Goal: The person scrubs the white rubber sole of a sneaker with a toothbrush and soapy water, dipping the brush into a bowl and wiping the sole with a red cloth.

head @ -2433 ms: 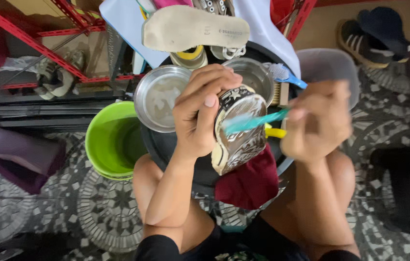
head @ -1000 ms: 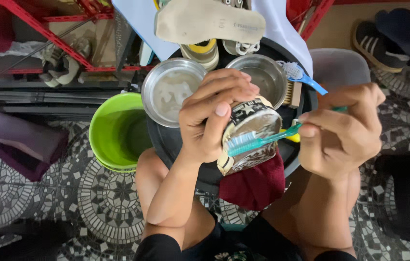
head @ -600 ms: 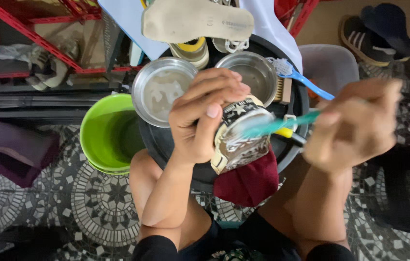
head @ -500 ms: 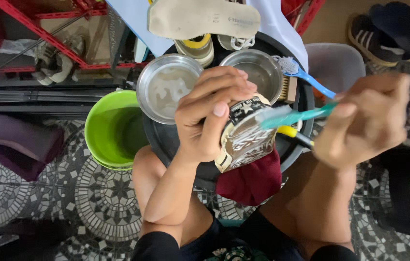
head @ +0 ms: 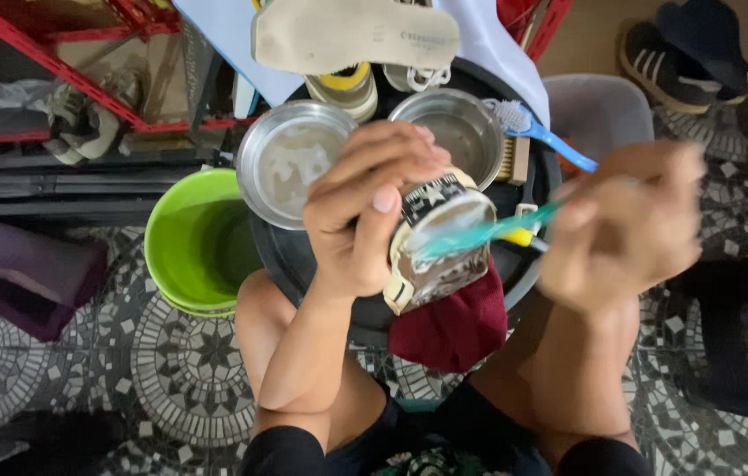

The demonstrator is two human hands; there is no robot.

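— Over the black tub (head: 539,264), seen from the head camera, what is the left hand (head: 365,211) doing?

— It grasps a shoe (head: 440,242), fingers wrapped over the top, thumb on the side. The shoe sits above the tub, in front of the knees, with a dark red cloth (head: 457,326) hanging just under it.

— And the right hand (head: 625,225)?

— It is clenched around a teal toothbrush (head: 488,234). The bristle end lies on the face of the shoe. The hand is blurred, so it moves fast. A moment ago the brush was at nearly the same place and the hand a little higher; two seconds ago the hand was closer to the shoe. So the brush goes back and forth on the same patch, and I judge the scrubbing is in the middle, not at the end.

— What stands around?

— Two steel bowls (head: 290,163) side by side in the tub, a blue brush (head: 537,132) beside the right one, a green bucket (head: 193,242) to the left on the tiled floor (head: 83,388). A pale sole (head: 352,35) lies behind the bowls, and dark shoes (head: 687,48) are far at the right.
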